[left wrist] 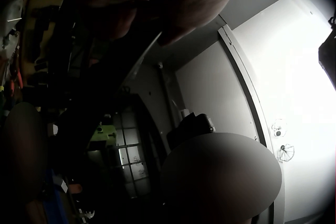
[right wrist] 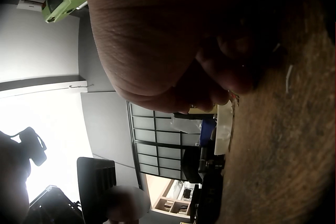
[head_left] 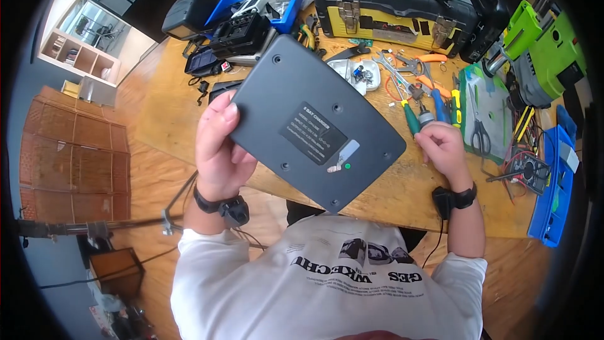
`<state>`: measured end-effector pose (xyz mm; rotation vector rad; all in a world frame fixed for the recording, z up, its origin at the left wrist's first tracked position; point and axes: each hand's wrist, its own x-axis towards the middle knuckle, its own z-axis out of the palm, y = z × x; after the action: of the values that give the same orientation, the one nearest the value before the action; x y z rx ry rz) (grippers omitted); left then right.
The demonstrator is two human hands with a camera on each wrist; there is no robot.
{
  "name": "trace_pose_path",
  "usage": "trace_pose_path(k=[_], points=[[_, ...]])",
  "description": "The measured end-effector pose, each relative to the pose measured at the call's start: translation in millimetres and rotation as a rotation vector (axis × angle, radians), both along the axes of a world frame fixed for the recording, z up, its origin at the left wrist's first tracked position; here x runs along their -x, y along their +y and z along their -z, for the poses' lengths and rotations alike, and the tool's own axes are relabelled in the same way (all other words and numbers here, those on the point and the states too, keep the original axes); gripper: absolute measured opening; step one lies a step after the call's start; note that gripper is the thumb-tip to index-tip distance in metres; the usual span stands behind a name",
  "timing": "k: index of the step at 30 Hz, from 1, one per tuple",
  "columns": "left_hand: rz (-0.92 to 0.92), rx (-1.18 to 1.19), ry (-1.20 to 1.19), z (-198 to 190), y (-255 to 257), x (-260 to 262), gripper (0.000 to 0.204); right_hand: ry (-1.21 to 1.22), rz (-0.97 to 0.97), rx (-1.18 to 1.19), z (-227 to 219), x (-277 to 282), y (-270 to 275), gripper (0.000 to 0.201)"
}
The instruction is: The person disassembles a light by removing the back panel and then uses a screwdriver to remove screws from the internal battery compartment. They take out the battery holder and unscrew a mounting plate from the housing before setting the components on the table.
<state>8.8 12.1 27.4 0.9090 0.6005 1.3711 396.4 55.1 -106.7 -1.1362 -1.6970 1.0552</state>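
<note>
My left hand (head_left: 220, 145) grips the left edge of a dark grey battery charger (head_left: 258, 110), thumb on its upper face. The charger is tilted above the table with its underside toward the head camera. That underside carries a printed label (head_left: 311, 129), screw holes and a small green dot. Low at the tabletop, my right hand (head_left: 447, 151) has bent fingers right beside a grey-handled tool (head_left: 426, 117). Whether they hold it I cannot tell. A green-handled screwdriver (head_left: 411, 117) and a blue-handled one (head_left: 440, 106) lie just beyond. In the right wrist view the curled fingers (right wrist: 231, 71) hang close over the wood.
A black and yellow toolbox (head_left: 396, 9) stands at the back. Blue bins sit at the back left (head_left: 292, 9) and right edge (head_left: 550, 195). Scissors (head_left: 480, 133) lie on a green mat at right, near a green drill (head_left: 547, 56). A white tray (head_left: 371, 79) holds small parts.
</note>
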Motion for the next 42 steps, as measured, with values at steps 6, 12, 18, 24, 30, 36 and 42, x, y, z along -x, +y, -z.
trace_pose_path(k=[6,12,18,24,30,36,42], points=[[-0.011,-0.005,-0.019,7.1,-1.4,1.6,0.035,0.018,-0.007,0.004,1.7,-1.0,-0.5,0.017],[-0.051,0.08,0.014,9.6,-5.4,-6.3,0.027,-0.016,-0.012,-0.036,3.0,-0.5,1.0,0.017],[0.034,0.334,0.02,43.5,-14.4,-25.3,0.016,-0.025,0.006,-0.021,5.5,-2.2,0.0,0.015],[-0.017,0.401,0.027,82.9,-23.6,-40.0,0.014,-0.067,0.002,-0.084,9.7,-4.2,1.4,0.014],[-0.043,0.47,-0.015,98.5,-22.1,-50.5,0.019,-0.083,0.009,-0.078,9.1,-3.9,0.6,0.014],[-0.092,0.475,0.041,113.7,-24.4,-59.5,0.021,-0.088,0.016,-0.086,4.9,-2.1,-0.5,0.013],[-0.013,0.314,1.053,108.8,-22.2,-53.8,0.043,-0.103,0.002,-0.108,3.2,-1.6,-1.6,0.014]])
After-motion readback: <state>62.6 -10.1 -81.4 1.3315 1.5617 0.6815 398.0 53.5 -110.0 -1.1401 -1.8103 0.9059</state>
